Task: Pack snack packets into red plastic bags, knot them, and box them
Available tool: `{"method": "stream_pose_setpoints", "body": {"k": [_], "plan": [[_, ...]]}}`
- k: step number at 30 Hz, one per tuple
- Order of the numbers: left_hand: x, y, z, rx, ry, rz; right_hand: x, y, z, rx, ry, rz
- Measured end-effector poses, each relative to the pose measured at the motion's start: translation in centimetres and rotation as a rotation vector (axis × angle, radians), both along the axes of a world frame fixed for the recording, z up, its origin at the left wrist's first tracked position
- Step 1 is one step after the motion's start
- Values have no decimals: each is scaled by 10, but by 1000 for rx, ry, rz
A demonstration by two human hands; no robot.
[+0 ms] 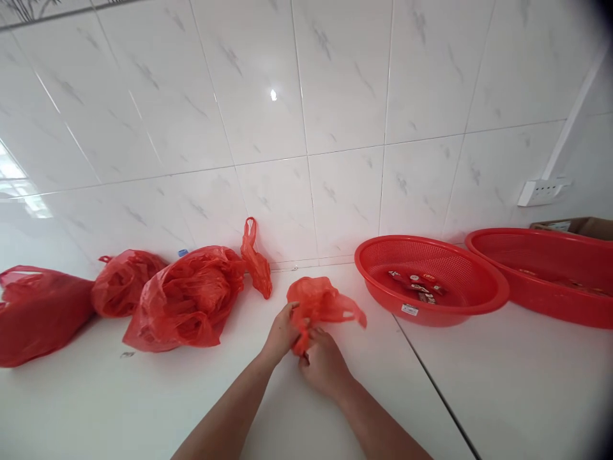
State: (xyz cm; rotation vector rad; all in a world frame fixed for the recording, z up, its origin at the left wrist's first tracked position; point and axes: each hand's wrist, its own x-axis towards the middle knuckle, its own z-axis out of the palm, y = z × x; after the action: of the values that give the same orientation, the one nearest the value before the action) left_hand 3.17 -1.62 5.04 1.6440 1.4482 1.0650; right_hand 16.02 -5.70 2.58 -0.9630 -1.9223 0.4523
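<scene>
Both my hands are on a thin red plastic bag (323, 300) at the middle of the white table, in the head view. My left hand (282, 329) grips the bag's left side, fingers closed on the crumpled film. Lower and to the right, my right hand (325, 361) pinches a bunched part of the same bag. Its loose handle end spreads out to the right above my hands. Whether anything lies inside the bag I cannot tell.
A red perforated basket (479, 299) holding several small packets stands to the right, with a second red basket (550, 306) beyond it. Bulky red plastic bags (191, 297) line the left, and a small twisted red bag (257, 262) leans on the tiled wall (345, 191). A seam crosses the white table (143, 409).
</scene>
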Motion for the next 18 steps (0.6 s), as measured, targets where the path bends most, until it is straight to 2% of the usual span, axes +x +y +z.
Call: {"method": "stream_pose_setpoints", "body": {"k": [2,4,8,10,12,14,16,18], "plan": [[-8,-8,0,-6,-62,-42,-3,-7,3,69,-90,-58],[-15,-17,4,-22,-123,-79,-3,-10,6,134,-90,-138],[-23,-41,19,-56,-236,-170,-2,-5,9,263,-63,-269],[-22,-53,28,-67,-276,-223,0,-1,9,253,-61,-326],[-20,-63,34,-82,-298,-264,2,2,8,162,-103,-409],[-19,-68,38,-94,-334,-263,6,5,7,-17,-201,-470],[-21,-68,37,-112,-436,-236,11,7,7,-213,-312,-462],[-26,-62,34,-112,-622,-168,15,7,7,-330,-381,-435]]}}
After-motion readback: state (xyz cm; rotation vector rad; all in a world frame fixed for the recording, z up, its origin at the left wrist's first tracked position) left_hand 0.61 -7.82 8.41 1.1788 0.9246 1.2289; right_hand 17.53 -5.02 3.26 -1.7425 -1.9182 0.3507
